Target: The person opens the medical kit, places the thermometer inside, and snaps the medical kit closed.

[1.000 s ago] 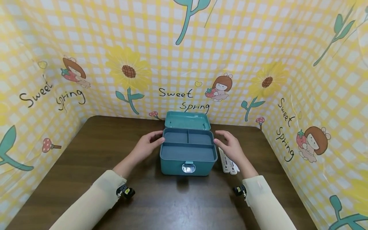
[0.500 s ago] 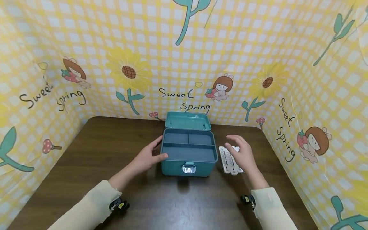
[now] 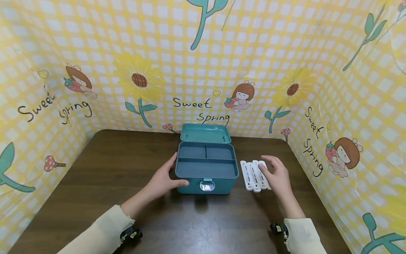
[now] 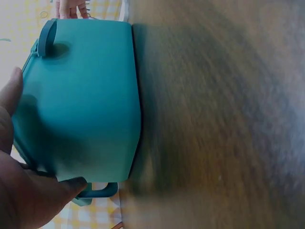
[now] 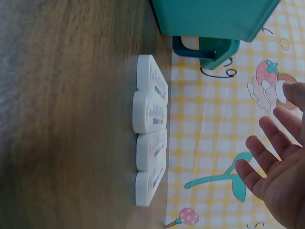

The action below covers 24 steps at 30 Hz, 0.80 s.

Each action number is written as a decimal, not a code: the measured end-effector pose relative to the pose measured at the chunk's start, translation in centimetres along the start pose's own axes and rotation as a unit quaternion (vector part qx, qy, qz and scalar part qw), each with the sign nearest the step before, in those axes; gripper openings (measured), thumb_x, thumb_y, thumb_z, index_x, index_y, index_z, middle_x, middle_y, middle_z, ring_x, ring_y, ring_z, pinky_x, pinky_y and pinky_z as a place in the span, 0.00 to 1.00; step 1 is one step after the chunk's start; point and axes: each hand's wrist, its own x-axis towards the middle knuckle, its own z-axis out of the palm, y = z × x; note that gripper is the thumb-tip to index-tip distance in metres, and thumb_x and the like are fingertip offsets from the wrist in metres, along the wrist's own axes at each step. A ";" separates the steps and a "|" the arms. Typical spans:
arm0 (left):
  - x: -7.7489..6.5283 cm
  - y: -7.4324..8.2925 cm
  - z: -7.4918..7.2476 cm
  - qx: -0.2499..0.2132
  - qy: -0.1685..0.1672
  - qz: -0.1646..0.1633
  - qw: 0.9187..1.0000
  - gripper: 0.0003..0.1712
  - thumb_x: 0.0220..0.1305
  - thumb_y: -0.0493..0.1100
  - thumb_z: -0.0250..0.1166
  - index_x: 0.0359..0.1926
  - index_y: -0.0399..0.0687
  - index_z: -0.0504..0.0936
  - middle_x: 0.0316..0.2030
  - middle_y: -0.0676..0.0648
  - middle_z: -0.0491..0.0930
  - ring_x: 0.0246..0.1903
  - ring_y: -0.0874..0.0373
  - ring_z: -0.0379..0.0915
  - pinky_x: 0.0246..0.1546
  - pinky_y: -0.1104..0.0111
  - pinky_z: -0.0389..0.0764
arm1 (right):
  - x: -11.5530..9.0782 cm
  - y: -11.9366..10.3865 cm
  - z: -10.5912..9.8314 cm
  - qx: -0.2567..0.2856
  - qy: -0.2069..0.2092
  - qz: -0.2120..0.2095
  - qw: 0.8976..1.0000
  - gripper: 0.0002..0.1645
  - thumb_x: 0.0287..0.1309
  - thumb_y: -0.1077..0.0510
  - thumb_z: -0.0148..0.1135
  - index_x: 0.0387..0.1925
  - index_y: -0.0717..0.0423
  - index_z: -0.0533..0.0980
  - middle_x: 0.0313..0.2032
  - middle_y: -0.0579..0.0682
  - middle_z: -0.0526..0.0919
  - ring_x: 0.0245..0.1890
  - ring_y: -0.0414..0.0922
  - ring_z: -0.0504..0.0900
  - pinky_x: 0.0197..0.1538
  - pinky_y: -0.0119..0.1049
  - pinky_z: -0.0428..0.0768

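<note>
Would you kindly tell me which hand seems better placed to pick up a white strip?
Probably the right hand: it hovers near the white strips, holding nothing, while the left hand is across the teal box from them.

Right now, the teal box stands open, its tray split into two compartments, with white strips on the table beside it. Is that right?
Not quite: the tray has three compartments, not two, as the head view shows. The teal box does stand open, with white strips on the table beside it.

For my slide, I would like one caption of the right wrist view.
An open right hand raised off the table, with four white strips lying beside a teal box.
</note>
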 end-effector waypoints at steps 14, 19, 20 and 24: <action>-0.3 0.2 0.9 0.003 0.036 0.006 0.999 0.65 0.51 0.64 0.79 0.82 0.59 0.51 0.74 0.45 0.66 0.70 0.46 0.67 0.65 0.45 0.74 | -1.6 2.0 -1.5 -0.048 0.029 0.058 0.997 0.23 0.60 0.61 0.73 0.56 0.62 0.81 0.57 0.59 0.82 0.61 0.55 0.77 0.64 0.50 0.74; -0.6 0.2 1.1 0.004 0.043 0.002 0.999 0.64 0.52 0.62 0.79 0.82 0.56 0.52 0.75 0.45 0.66 0.72 0.45 0.65 0.66 0.46 0.74 | -2.1 2.9 -1.6 -0.062 0.027 0.063 0.996 0.24 0.59 0.62 0.74 0.57 0.63 0.80 0.57 0.62 0.81 0.62 0.60 0.76 0.66 0.58 0.71; -0.6 0.3 1.1 0.005 0.043 0.000 0.999 0.64 0.52 0.62 0.79 0.82 0.56 0.52 0.75 0.45 0.66 0.72 0.46 0.65 0.66 0.47 0.74 | -2.1 3.1 -1.6 -0.066 0.027 0.067 0.995 0.25 0.58 0.62 0.74 0.57 0.63 0.81 0.57 0.62 0.81 0.62 0.60 0.76 0.66 0.58 0.71; -0.6 0.4 1.1 0.011 0.045 0.000 0.999 0.63 0.53 0.62 0.79 0.82 0.55 0.52 0.75 0.45 0.66 0.72 0.46 0.65 0.66 0.47 0.75 | -2.3 3.5 -1.6 -0.073 0.021 0.079 0.994 0.25 0.58 0.61 0.74 0.57 0.63 0.80 0.58 0.63 0.81 0.61 0.62 0.76 0.65 0.58 0.71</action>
